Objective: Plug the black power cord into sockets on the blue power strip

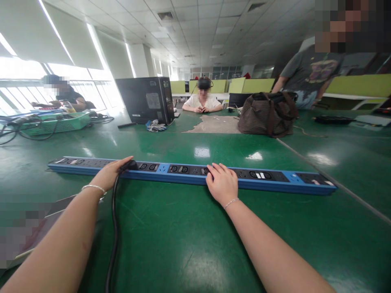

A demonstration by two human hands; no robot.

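A long blue and black power strip lies across the green table in front of me, its rows of sockets facing up. My left hand is closed on a black plug at the strip's left part. From that plug a thick black cable runs down toward me. Whether the plug sits fully in a socket is hidden by my fingers. Right of the strip's middle, my right hand grips the strip from above, fingers across its top to the far edge.
A green basket with cables stands at the left. Farther back are a black computer case, gloves and a brown bag. One person sits across the table, another at the far left; a third stands at the right.
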